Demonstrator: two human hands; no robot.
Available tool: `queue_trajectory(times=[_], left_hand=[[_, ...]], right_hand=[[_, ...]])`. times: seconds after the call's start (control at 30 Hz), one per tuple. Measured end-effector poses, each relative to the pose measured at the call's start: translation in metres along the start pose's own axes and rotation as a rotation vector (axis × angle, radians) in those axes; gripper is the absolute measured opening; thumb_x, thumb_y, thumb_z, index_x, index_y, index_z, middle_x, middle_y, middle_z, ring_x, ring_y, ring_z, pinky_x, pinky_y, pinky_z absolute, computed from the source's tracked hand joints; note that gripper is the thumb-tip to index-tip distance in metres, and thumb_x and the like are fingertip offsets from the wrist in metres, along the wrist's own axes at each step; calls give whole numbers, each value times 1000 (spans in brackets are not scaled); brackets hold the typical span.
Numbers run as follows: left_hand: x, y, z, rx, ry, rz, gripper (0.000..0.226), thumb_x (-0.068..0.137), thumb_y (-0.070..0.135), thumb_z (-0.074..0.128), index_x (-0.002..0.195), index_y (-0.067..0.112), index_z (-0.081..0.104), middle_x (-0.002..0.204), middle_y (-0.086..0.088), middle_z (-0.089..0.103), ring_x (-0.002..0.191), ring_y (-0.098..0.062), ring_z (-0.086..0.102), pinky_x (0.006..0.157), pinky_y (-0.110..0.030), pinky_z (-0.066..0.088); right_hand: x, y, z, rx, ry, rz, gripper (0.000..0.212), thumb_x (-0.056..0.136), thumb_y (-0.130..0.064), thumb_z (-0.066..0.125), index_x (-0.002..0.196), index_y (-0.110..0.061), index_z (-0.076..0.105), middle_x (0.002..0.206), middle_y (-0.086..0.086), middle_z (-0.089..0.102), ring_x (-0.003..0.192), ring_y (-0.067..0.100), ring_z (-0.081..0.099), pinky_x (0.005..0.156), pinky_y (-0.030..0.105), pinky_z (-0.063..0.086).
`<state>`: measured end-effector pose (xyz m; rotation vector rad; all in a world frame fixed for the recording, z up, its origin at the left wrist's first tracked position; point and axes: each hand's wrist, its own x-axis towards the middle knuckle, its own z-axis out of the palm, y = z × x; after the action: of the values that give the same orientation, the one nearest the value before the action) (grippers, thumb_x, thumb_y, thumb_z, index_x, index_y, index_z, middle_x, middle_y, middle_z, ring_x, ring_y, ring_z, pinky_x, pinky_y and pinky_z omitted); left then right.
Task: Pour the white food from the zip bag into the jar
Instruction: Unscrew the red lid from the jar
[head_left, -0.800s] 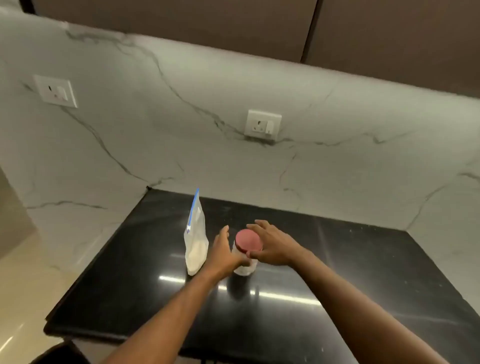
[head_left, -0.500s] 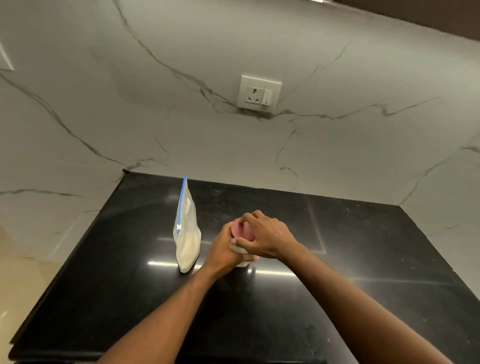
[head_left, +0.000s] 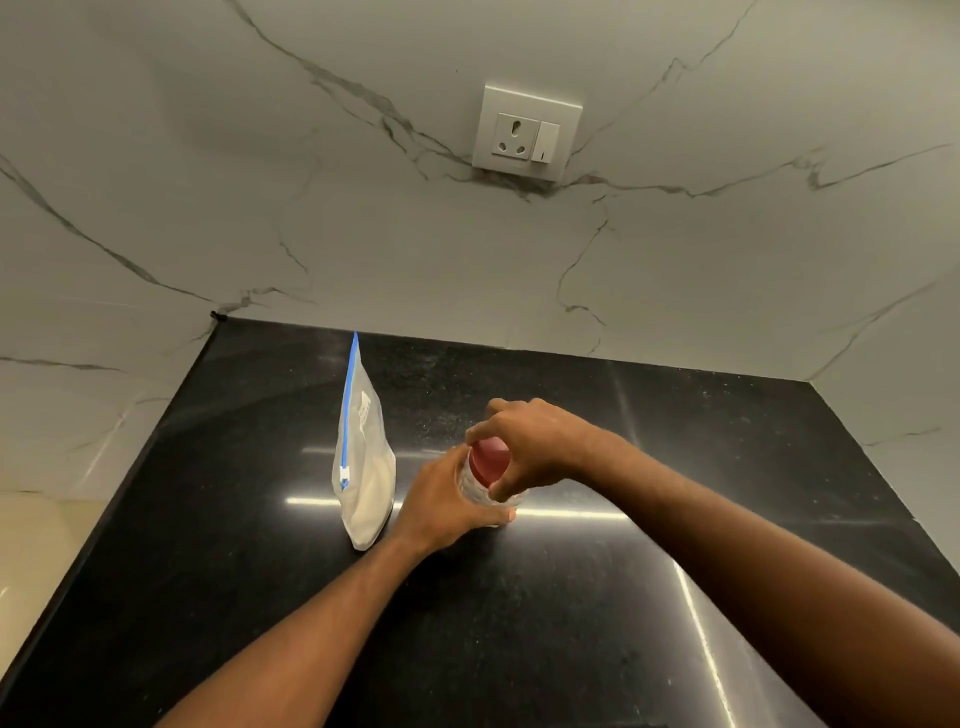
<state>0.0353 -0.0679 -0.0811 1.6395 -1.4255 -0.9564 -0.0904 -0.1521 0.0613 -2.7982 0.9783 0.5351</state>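
I have the jar (head_left: 469, 486) at the middle of the black table (head_left: 571, 623). My left hand (head_left: 447, 506) is wrapped round its clear body, and the fingers (head_left: 480, 434) of my right hand (head_left: 530, 447) are curled down over the red lid (head_left: 488, 462). The lid is on, so I judge nothing can be poured yet.

The jar looks small, rigid and light, probably clear plastic with a ribbed wall. That wall should give my left hand some bite while the right twists. An empty jar this light would skid on the glossy table if I only pressed on it, so holding it round the body seems right.

The zip bag (head_left: 363, 467) stands upright just left of the jar, close to my left hand but apart from it. It is thin, floppy film, and the white food (head_left: 371, 499) is slumped in the lower part. The weight sits low and the top is slack. I would pinch it high, just below the blue zip strip (head_left: 347, 415), and support the bottom when tipping. The contents may shift suddenly and the soft mouth could fold over the jar's narrow opening.
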Motion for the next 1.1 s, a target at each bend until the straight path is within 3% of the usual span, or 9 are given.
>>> queue_trajectory(times=[0.13, 0.2, 0.3, 0.4, 0.47, 0.63, 0.77, 0.93, 1.1], left_hand=[[1, -2, 1, -1, -1, 9, 81, 57, 69, 93, 126, 55, 54, 113, 36, 67, 104, 16, 65, 76, -1, 50], [1, -3, 2, -35, -2, 13, 78, 60, 62, 95, 128, 48, 60, 117, 26, 73, 108, 7, 69, 84, -13, 57], [0, 1, 0, -59, 9, 18, 79, 61, 59, 96, 129, 56, 57, 124, 38, 65, 114, 18, 60, 82, -4, 52], [0, 4, 1, -61, 20, 8, 79, 59, 61, 97, 126, 66, 54, 123, 46, 62, 112, 22, 58, 75, 5, 46], [1, 3, 3, -41, 31, 10, 80, 58, 66, 95, 125, 70, 51, 119, 49, 61, 108, 26, 58, 69, 8, 43], [3, -1, 6, 13, 34, -6, 79, 53, 74, 93, 114, 78, 44, 111, 61, 52, 105, 35, 50, 64, 10, 40], [1, 3, 6, 59, 36, 45, 67, 60, 72, 89, 113, 68, 48, 110, 58, 54, 104, 33, 52, 67, 10, 40], [0, -1, 7, -29, 68, 29, 76, 59, 73, 91, 126, 60, 56, 117, 44, 65, 109, 19, 61, 79, -8, 50], [1, 1, 6, -12, 51, -1, 77, 54, 78, 90, 114, 82, 41, 107, 61, 54, 103, 34, 52, 67, 3, 43]], right_hand=[[-5, 7, -10, 88, -149, -228, 54, 80, -21, 86, 131, -29, 68, 144, -4, 54, 125, 20, 55, 98, 37, 53], [-11, 13, -18, 314, -131, -246, 30, 87, -31, 80, 116, -27, 76, 134, -6, 62, 124, 18, 57, 100, 41, 52], [-10, 17, -18, 131, 53, -71, 62, 92, -74, 52, 133, -29, 65, 131, 0, 65, 113, 22, 65, 83, 35, 54], [-6, 9, 3, -232, 35, 110, 83, 93, -84, 28, 131, -17, 59, 104, 7, 69, 82, 21, 66, 61, 29, 46], [-3, 5, 11, -131, 46, 106, 71, 97, -75, 37, 121, -14, 63, 96, 4, 68, 76, 17, 61, 60, 26, 45], [-3, 0, -3, -110, -85, -155, 65, 81, -44, 78, 141, -31, 54, 129, 0, 49, 108, 21, 55, 81, 34, 55], [-7, -6, -10, 146, -72, -271, 50, 86, -36, 75, 134, -29, 61, 141, -2, 52, 133, 20, 43, 101, 40, 49], [-2, -1, 5, -215, 27, 79, 81, 92, -82, 39, 142, -19, 50, 123, 9, 62, 101, 25, 64, 74, 34, 54], [2, -1, 6, -179, 12, -41, 74, 86, -67, 65, 145, -26, 48, 123, 5, 59, 87, 17, 56, 58, 25, 39]])
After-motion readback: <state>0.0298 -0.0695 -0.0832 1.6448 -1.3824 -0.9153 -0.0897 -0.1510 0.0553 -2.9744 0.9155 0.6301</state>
